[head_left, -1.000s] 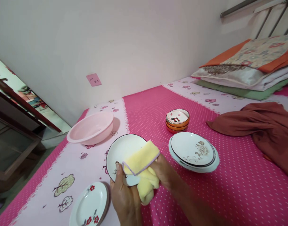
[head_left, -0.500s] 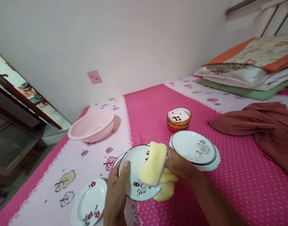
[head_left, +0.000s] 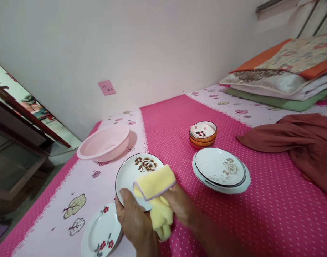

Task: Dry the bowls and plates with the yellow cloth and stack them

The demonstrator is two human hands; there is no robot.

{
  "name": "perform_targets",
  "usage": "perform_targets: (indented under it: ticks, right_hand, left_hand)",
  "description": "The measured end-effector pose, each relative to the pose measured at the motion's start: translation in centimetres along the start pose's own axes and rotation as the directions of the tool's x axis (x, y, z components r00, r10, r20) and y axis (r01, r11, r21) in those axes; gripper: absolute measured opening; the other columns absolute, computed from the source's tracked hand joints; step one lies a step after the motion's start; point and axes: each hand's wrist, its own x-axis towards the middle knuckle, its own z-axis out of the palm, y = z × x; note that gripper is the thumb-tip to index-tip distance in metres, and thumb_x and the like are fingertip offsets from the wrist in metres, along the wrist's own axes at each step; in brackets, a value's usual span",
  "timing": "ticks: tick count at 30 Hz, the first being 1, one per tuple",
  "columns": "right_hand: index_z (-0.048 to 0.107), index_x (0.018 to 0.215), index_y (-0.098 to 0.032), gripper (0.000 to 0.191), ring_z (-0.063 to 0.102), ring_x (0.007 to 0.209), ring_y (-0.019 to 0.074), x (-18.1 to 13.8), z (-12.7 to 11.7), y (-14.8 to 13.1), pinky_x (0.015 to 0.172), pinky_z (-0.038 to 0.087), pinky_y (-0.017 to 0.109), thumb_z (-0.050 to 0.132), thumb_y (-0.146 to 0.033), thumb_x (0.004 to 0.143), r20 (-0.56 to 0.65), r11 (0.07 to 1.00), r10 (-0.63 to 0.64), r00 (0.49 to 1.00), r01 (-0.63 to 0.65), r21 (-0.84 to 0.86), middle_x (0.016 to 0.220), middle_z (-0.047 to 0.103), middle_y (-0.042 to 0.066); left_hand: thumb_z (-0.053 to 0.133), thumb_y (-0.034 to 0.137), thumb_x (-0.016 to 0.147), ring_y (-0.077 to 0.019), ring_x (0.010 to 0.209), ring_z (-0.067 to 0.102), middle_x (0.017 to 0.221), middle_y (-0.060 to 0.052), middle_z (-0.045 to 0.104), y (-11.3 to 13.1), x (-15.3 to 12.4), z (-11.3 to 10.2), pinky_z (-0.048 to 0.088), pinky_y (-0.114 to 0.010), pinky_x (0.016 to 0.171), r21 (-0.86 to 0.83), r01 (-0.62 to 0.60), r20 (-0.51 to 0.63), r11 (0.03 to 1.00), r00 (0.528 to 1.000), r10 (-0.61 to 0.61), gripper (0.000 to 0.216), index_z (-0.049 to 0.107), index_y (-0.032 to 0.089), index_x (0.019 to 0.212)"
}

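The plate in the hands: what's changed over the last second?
The plate has been turned in the left hand; its brown flower now faces the far rim. The right hand still presses the yellow cloth on it. Basin and stacked plates haven't moved.

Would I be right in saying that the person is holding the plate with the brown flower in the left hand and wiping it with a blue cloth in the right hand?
Not quite: the cloth is yellow with a purple edge, not blue, as the head view shows. The rest stands: the left hand holds the plate with the brown flower, and the right hand presses the cloth on it.
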Motion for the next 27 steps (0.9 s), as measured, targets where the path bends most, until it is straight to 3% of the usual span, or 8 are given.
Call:
perform_targets:
  ticks: [4, 7, 9, 13, 18, 21, 24, 27]
  right_hand:
    - [0.07, 0.124, -0.021, 0.065, 0.069, 0.122, 0.0332, 0.0, 0.5, 1.1, 0.109, 0.053, 0.046, 0.094, -0.038, 0.066, 0.004, 1.0, 0.019, 1.0, -0.019, 0.007, 0.125, 0.077, 0.01]
    - [0.072, 0.123, -0.022, 0.061, 0.069, 0.121, 0.0341, 0.3, -0.7, -0.4, 0.107, 0.054, 0.048, 0.093, -0.035, 0.067, -0.001, 0.998, -0.022, 1.0, 0.022, -0.057, 0.126, 0.077, 0.01]
    - [0.074, 0.12, -0.022, 0.055, 0.069, 0.122, 0.0341, 0.5, -1.8, -2.1, 0.106, 0.055, 0.047, 0.091, -0.036, 0.07, -0.01, 0.991, -0.061, 0.998, 0.059, -0.123, 0.124, 0.078, 0.009]
    - [0.076, 0.118, -0.02, 0.05, 0.069, 0.122, 0.035, 0.6, -3.3, -4.8, 0.106, 0.055, 0.048, 0.088, -0.038, 0.073, 0.01, 0.961, -0.088, 0.996, 0.088, -0.263, 0.118, 0.08, 0.009]
    - [0.073, 0.123, -0.02, 0.059, 0.071, 0.118, 0.0352, 0.8, -3.1, -4.0, 0.104, 0.056, 0.049, 0.089, -0.041, 0.07, -0.056, 0.963, -0.136, 0.989, 0.119, -0.241, 0.118, 0.08, 0.011]
    - [0.07, 0.128, -0.021, 0.064, 0.07, 0.12, 0.0348, 0.9, -2.0, -2.4, 0.103, 0.058, 0.049, 0.09, -0.043, 0.07, -0.072, 0.982, -0.118, 0.99, 0.106, -0.16, 0.125, 0.077, 0.011]
    - [0.07, 0.127, -0.023, 0.062, 0.068, 0.124, 0.033, 0.6, -1.6, -1.7, 0.107, 0.055, 0.048, 0.09, -0.041, 0.071, 0.087, 0.973, -0.096, 0.992, 0.112, -0.204, 0.131, 0.074, 0.009]
    - [0.075, 0.121, -0.025, 0.05, 0.069, 0.122, 0.0305, -0.1, -2.5, -2.2, 0.11, 0.052, 0.046, 0.087, -0.035, 0.073, 0.272, 0.916, -0.05, 0.961, 0.152, -0.37, 0.129, 0.075, 0.007]
  left_hand:
    - [0.059, 0.054, 0.097, -0.0262, 0.087, 0.073, 0.1, -0.011, 0.077, 0.5, 0.4, 0.0, 0.058, -0.035, 0.076, 0.183, -0.041, -0.04, 0.982, 0.998, 0.049, 0.057, 0.061, 0.018, 0.141]
    - [0.064, 0.054, 0.093, -0.0225, 0.082, 0.07, 0.093, -0.006, 0.075, 0.3, 2.1, -0.9, 0.056, -0.031, 0.071, 0.237, -0.119, 0.149, 0.964, 0.985, 0.085, 0.044, 0.07, 0.02, 0.12]
    - [0.072, 0.054, 0.086, -0.016, 0.069, 0.062, 0.078, 0.0, 0.068, -0.1, 3.4, -1.7, 0.051, -0.025, 0.062, 0.301, -0.23, 0.322, 0.925, 0.938, 0.129, 0.036, 0.07, 0.02, 0.096]
    - [0.075, 0.059, 0.083, -0.01, 0.047, 0.043, 0.054, 0.008, 0.05, -0.8, 4.4, -2.4, 0.035, -0.021, 0.045, 0.391, -0.258, 0.51, 0.884, 0.86, 0.025, 0.042, 0.058, 0.021, 0.077]
    - [0.068, 0.06, 0.09, -0.0115, 0.046, 0.047, 0.051, 0.008, 0.052, -1.8, 2.5, -1.3, 0.039, -0.022, 0.046, 0.335, -0.265, 0.455, 0.904, 0.886, 0.091, 0.042, 0.053, 0.023, 0.077]
    - [0.068, 0.06, 0.09, -0.0126, 0.047, 0.049, 0.055, 0.008, 0.056, -2.6, 1.6, -0.8, 0.041, -0.024, 0.047, 0.272, -0.177, 0.374, 0.946, 0.925, 0.066, 0.039, 0.054, 0.024, 0.083]
    - [0.074, 0.054, 0.086, -0.0142, 0.057, 0.058, 0.068, 0.005, 0.066, -3.0, 1.2, -0.4, 0.046, -0.025, 0.053, 0.182, -0.138, 0.297, 0.974, 0.952, 0.079, 0.035, 0.058, 0.023, 0.089]
    - [0.073, 0.052, 0.085, -0.0182, 0.071, 0.065, 0.079, 0.0, 0.072, -2.9, 1.4, -0.4, 0.051, -0.028, 0.062, 0.152, -0.151, 0.252, 0.977, 0.961, 0.109, 0.033, 0.062, 0.022, 0.093]
